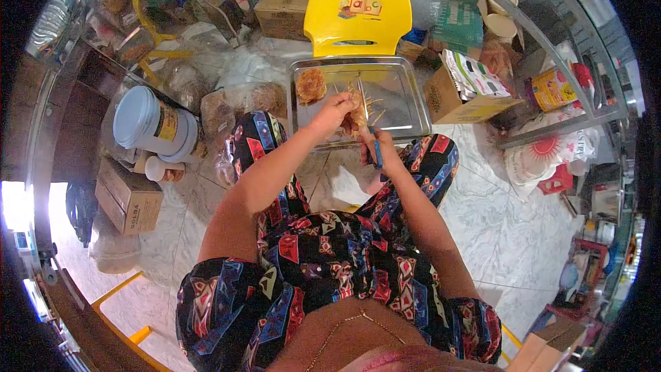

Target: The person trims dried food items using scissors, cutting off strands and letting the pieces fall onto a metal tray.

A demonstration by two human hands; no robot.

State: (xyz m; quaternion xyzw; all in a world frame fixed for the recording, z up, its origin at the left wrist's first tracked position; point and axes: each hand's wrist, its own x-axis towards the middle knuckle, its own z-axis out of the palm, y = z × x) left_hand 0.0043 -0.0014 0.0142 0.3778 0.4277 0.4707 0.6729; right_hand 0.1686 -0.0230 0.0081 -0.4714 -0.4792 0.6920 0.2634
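two-handed, working near a yellow chair (357, 10), over a clear tray (401, 96). could tip the tray, maybe, by leaning hard on its edge. with the left hand (332, 114), pinching a brown stringy clump (355, 114) over the tray, with fingers closed on it. with the right hand (385, 149), holding a blue-handled tool (378, 155) in a closed fist, maybe scissors; can't tell for sure. could nip the left fingers, because of working so close. could drop the clump from too soft a pinch. could bump the round brown piece (311, 86) inside the tray by swinging wide. could spill thin bits (376, 114) by flicking fast.
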